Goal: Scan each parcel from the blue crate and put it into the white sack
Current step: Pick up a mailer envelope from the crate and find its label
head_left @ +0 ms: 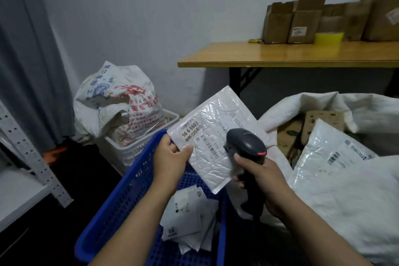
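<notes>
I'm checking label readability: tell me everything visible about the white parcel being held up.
The parcel is a white bubble mailer of crinkled plastic, held tilted above the blue crate, label side up. Its label shows a barcode and 56-6-6603. The left grip pinches its left corner, thumb on top. The scanner in the right grip overlaps its right side; contact is unclear.

A pale wall (pixel 151 17) stood behind everything, with a grey curtain (pixel 28 60) hanging at the left. A wooden table (pixel 291 54) on black legs ran along the right, cardboard boxes (pixel 278 24) lined up at its back. A perforated metal shelf (pixel 32 155) stood at left over a dark floor (pixel 75 179).
</notes>
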